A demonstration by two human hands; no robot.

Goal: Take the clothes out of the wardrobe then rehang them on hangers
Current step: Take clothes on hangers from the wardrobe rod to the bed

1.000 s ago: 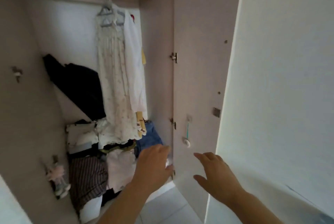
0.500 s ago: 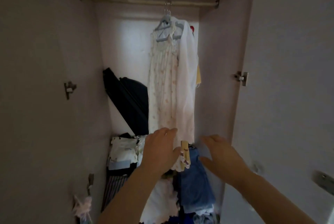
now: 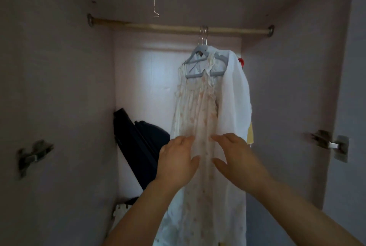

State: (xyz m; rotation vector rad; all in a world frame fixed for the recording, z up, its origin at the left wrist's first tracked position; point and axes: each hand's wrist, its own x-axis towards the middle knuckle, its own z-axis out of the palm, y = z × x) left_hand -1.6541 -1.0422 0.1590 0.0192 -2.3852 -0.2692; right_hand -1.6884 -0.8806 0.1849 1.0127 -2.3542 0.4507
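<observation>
- Step: taking-out, judged barely begun; dress [image 3: 195,111] hung on hanger [image 3: 194,76] from rail [image 3: 138,26], at 12 o'clock.
- Left hand [image 3: 178,159]: fingers straight, spread; nothing gripped; fabric touched at dress's 9 o'clock edge.
- Right hand [image 3: 238,159]: likewise spread, empty, at 3 o'clock edge.
- Next: hanger to be reached and unhooked.

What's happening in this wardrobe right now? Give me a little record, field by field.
rail: wooden rail across the top
hanging: floral dress and white garment on grey hangers
left hand: open, in front of the dress, gripping nothing
right hand: open, beside the left, same height
behind: dark item leaning against the back wall
</observation>
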